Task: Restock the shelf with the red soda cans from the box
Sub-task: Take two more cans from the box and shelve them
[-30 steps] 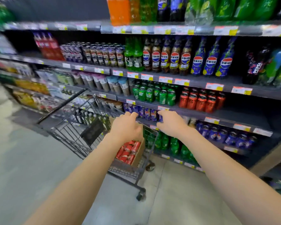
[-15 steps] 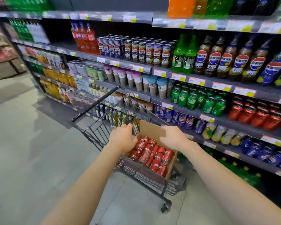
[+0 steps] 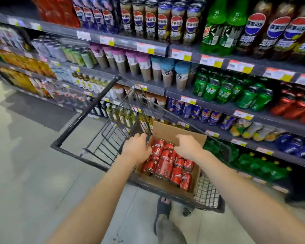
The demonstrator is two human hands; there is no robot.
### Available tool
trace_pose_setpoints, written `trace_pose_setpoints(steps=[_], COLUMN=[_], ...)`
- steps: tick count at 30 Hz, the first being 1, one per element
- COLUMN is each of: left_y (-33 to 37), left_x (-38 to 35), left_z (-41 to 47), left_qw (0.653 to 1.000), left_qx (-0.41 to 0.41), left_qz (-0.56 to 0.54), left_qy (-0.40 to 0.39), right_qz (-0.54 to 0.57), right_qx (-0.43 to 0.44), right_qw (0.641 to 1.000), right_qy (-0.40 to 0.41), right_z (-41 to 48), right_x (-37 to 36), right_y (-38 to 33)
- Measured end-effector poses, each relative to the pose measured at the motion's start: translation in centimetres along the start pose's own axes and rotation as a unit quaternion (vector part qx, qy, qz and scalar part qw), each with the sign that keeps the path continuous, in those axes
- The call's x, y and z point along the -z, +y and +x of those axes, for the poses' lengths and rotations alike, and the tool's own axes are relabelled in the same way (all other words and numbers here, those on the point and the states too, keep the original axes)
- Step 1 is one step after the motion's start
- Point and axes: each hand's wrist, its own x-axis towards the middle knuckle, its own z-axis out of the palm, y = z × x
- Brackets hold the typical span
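Red soda cans (image 3: 165, 164) are seen filling the box (image 3: 167, 128) at the cart's (image 3: 88, 111) right end. Left hand (image 3: 136, 148) and right hand (image 3: 188, 147) are set over its far edge; whether a can is held cannot be told. Restocking is judged hardly begun.

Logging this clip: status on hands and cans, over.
Left hand and right hand over the box, grip unclear. Red cans lying inside. Nothing between hands and cans.

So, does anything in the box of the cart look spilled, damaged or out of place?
Nothing looks spilled or damaged. The only untidy thing: the red cans lie on their sides in the box, loosely jumbled at differing angles, not upright.
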Motion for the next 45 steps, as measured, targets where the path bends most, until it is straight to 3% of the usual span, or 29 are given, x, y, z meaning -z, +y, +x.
trace_pose_setpoints(steps=[11,17,23,31,40,45], left_y=[-0.7,-2.3,-3.2,-2.2,-3.1,-3.1], left_x=[-7.2,-14.3,-21.7,-28.5,-31.3,-30.8], left_z=[15.6,20.3,25.7,30.4,31.5,30.8], left_qw=[0.988,0.971,0.962,0.956,0.954,0.946], left_qx=[0.04,0.064,0.085,0.105,0.129,0.147], left_qz=[-0.075,-0.134,-0.138,-0.142,-0.128,-0.175], left_qy=[-0.13,-0.187,-0.219,-0.234,-0.24,-0.228], right_qz=[0.079,0.152,0.241,0.294,0.372,0.387], right_qx=[-0.118,-0.25,-0.31,-0.34,-0.388,-0.343], right_qw=[0.985,0.95,0.913,0.887,0.842,0.855], right_qy=[-0.094,-0.105,-0.112,-0.107,-0.053,-0.043], right_z=[16.7,22.1,27.6,32.0,32.2,31.0], right_x=[-5.8,-10.9,-17.0,-23.0,-26.2,-25.9], right_y=[4.8,7.8,9.5,10.8,11.7,11.8])
